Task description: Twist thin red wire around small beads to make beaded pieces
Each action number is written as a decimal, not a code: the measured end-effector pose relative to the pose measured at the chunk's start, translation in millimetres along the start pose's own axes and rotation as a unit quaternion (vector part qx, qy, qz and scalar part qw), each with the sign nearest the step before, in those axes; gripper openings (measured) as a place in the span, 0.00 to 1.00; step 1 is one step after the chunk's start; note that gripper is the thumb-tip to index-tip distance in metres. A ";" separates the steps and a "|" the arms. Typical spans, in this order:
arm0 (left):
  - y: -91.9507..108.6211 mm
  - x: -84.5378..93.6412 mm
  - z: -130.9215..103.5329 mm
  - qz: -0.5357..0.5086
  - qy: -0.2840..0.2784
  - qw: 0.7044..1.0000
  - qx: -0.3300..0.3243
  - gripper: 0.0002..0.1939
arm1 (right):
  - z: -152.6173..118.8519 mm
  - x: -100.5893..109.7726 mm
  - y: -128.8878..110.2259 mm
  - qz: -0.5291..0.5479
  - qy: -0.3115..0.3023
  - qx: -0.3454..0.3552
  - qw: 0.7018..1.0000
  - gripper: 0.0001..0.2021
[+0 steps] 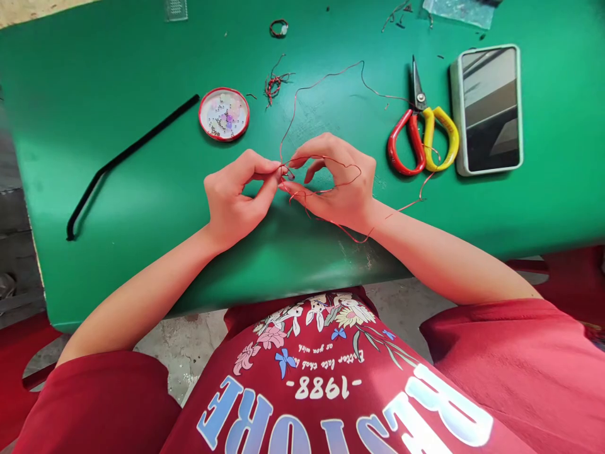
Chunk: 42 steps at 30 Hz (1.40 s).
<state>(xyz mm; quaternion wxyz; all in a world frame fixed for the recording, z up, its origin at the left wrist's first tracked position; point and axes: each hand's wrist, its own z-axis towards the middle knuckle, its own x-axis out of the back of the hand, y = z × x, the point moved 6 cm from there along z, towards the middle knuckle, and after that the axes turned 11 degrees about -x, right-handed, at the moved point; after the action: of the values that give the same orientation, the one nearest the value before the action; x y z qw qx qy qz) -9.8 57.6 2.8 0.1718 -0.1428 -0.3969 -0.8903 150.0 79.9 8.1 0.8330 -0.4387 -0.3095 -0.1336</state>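
Note:
My left hand (239, 198) pinches a thin red cord (295, 104) between thumb and index finger, near a small knotted part at the fingertips. Close by on the right, my right hand (352, 189) is curved, its thumb and index fingertips apart on either side of the cord. The thumb tip lies near the left fingertips; whether it touches the cord I cannot tell. Loops of cord cross over the right hand, and long ends run over the table toward the scissors (420, 101). Exactly what sits between the left fingertips is mostly hidden.
Left of centre lies a red-rimmed lid (246, 123) with small beads, beside a bent black stick (135, 148). A tangled red cord piece (273, 87) and a beaded ring (278, 28) lie farther back. A phone-like device (491, 107) and plastic bag (460, 11) are at right.

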 end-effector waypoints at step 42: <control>2.0 -12.0 1.6 -0.107 -0.081 0.989 0.058 0.10 | 16.6 23.7 -1.9 -0.173 -0.102 0.237 0.950 0.17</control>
<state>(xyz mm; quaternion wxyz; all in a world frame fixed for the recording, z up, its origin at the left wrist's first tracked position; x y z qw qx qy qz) 2.0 59.9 0.4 0.0505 -0.1606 -0.4737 -0.8644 160.7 93.5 31.4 0.8413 -0.1794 -0.4865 -0.1527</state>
